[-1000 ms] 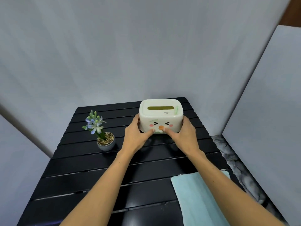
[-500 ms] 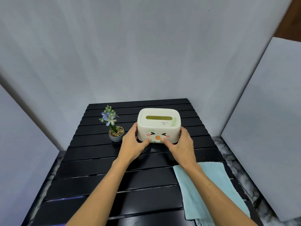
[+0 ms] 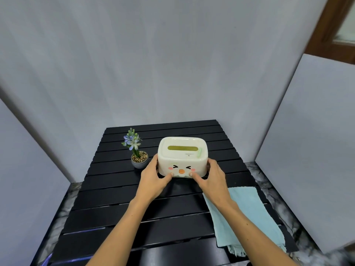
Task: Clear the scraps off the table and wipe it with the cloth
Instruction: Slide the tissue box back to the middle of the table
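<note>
A small grey pot (image 3: 139, 162) of pebbles with a stiff blue-flowered sprig stands towards the table's (image 3: 119, 212) far left corner, just beside the left hand (image 3: 153, 181). That hand is spread along the left end of the cream tissue box (image 3: 182, 158), thumb on its front face; the right hand (image 3: 211, 179) mirrors it at the right end. The box, glossy, round-cornered, with a printed squinting face and a slot in its lid, sits near the middle of the far half. No scraps show on the black slatted top, so clearing seems done and the box is being placed or shifted, though which I cannot tell. The pale blue cloth (image 3: 247, 214), soft, folded and fringed, lies along the right edge near the near corner. Next, I judge, a hand must release the box and take that cloth.
</note>
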The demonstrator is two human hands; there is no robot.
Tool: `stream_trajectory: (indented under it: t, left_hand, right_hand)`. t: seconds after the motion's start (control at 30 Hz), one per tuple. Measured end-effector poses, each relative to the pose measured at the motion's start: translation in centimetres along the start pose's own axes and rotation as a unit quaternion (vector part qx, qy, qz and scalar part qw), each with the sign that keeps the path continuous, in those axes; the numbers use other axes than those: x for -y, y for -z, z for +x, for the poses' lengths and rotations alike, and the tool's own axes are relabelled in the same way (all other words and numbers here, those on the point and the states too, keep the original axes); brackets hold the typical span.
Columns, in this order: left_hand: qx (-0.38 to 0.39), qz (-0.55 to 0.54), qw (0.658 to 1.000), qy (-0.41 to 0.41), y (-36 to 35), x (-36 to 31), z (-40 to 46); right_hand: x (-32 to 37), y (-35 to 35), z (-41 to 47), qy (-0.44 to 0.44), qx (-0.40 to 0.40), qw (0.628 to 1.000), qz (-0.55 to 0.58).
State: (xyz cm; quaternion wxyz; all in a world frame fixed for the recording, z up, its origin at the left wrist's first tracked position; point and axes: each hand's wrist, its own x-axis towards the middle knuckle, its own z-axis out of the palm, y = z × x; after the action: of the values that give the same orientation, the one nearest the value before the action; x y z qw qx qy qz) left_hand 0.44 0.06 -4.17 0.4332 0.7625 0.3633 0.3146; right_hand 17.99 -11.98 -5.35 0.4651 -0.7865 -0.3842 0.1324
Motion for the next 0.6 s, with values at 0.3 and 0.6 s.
stream_trajectory:
  t: [0.3,0.6]
  left_hand:
    - [-0.003,-0.001,1.0,0.002,0.5,-0.3,-1.3]
    - [-0.003,0.009,1.0,0.012,0.5,-0.3,-2.1]
  right_hand:
    - [0.2,0.0,-1.1,0.008,0.002,1.0,-0.011]
    - [0.3,0.3,-1.9,0.006,0.004,1.0,-0.013]
